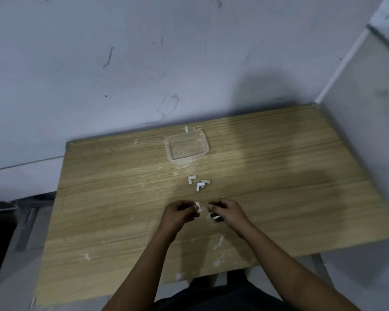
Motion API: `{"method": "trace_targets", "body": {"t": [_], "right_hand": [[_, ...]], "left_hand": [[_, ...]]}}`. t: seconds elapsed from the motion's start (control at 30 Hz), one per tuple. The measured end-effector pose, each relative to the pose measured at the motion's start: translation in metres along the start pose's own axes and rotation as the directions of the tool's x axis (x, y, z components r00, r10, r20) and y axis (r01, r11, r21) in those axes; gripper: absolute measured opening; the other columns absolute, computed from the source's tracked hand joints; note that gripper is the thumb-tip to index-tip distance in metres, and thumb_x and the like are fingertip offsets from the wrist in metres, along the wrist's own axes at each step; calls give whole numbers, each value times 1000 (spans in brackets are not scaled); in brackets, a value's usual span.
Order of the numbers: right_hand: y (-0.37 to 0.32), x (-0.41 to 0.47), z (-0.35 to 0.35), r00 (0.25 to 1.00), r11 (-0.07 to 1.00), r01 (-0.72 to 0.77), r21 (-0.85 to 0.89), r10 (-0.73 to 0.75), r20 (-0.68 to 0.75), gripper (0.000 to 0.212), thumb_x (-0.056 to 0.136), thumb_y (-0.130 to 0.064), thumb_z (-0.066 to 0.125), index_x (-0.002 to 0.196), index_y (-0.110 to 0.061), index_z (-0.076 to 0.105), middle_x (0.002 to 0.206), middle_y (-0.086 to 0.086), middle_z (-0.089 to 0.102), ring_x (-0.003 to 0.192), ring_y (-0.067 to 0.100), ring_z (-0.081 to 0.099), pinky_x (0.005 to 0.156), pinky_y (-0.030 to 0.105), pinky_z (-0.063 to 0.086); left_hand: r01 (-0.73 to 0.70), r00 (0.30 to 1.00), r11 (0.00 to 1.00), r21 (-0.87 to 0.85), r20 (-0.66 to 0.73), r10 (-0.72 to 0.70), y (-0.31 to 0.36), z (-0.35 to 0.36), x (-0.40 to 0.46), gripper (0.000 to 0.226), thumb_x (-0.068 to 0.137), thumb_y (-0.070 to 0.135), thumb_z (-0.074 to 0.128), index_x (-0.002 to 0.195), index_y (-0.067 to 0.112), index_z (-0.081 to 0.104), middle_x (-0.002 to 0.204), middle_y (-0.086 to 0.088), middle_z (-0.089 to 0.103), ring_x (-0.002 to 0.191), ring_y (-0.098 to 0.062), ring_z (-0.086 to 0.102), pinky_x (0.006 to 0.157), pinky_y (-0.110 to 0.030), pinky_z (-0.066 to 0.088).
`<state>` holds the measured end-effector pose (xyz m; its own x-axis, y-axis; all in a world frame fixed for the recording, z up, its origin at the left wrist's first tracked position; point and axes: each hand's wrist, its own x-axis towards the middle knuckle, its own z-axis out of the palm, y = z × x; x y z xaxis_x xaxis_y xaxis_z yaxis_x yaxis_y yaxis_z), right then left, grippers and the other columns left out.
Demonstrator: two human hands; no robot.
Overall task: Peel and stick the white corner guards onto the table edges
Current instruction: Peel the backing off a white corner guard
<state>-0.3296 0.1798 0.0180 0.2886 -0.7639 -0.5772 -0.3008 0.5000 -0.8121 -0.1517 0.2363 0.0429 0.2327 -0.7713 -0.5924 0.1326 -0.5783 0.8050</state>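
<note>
- Two hands work above the wooden surface [99, 198].
- My left hand [180, 213] pinches one white corner guard [197, 206].
- My right hand [226, 211] curls around a white strip [215, 217].
- Spare guards [199, 183] lie near a clear tray [188, 145].

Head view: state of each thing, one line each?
Left hand: pinches a white corner guard.
Right hand: fingers curled, holds a white strip.
Loose corner guards: lying on the table, unstuck.
Clear container: open, looks empty apart from scraps.
</note>
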Motion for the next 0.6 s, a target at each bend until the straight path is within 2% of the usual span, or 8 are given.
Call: {"method": "trace_targets", "body": {"t": [0.07, 0.17, 0.27, 0.4, 0.5, 0.6], "right_hand": [[-9, -4, 6, 999, 997, 19, 72, -22, 35, 13, 89, -9, 70, 102, -8, 73, 87, 6, 75, 77, 20, 71, 69, 29, 56], [-22, -10, 10, 999, 994, 49, 98, -46, -25, 16, 86, -3, 72, 102, -1, 74, 81, 8, 73, 72, 19, 69, 68, 26, 58], [-33, -15, 12, 997, 994, 63, 89, -57, -60, 15, 85, -1, 72, 99, 1, 74, 76, 8, 71, 67, 17, 68, 65, 25, 57], [-44, -23, 15, 992, 989, 103, 105, -95, -83, 12, 84, -3, 72, 93, -7, 78, 79, 9, 74, 71, 19, 70, 69, 28, 58], [-51, -26, 19, 987, 986, 123, 111, -110, -113, 10, 85, -5, 72, 91, -9, 79, 82, 12, 75, 72, 21, 70, 69, 28, 58], [-55, -28, 23, 984, 985, 133, 110, -118, -132, 10, 84, -4, 72, 86, -12, 79, 80, 12, 74, 73, 22, 70, 69, 29, 57]], "left_hand": [[-66, 997, 997, 49, 50, 64, 7, -1, 1, 23, 87, 8, 70, 110, 9, 68, 92, -19, 75, 83, -28, 75, 74, -32, 60], [-181, 981, 973, 142, 97, 168, 15, -4, 3, 22, 87, 8, 70, 108, 14, 71, 86, -14, 75, 77, -24, 75, 71, -33, 58], [-303, 952, 916, 262, 121, 280, 22, -6, 5, 20, 86, 7, 70, 104, 17, 73, 81, -7, 75, 70, -16, 74, 67, -28, 57], [-473, 880, 775, 418, 176, 442, 30, -10, 5, 22, 85, 11, 72, 103, 22, 75, 81, 4, 75, 69, -5, 71, 67, -21, 56], [-575, 808, 640, 510, 234, 540, 34, -14, 6, 19, 86, 16, 72, 103, 22, 77, 90, 8, 75, 72, 2, 67, 69, -14, 53], [-603, 775, 523, 602, 287, 563, 38, -18, 7, 19, 87, 25, 71, 105, 27, 77, 96, 10, 75, 70, 4, 64, 69, -21, 55]]}}
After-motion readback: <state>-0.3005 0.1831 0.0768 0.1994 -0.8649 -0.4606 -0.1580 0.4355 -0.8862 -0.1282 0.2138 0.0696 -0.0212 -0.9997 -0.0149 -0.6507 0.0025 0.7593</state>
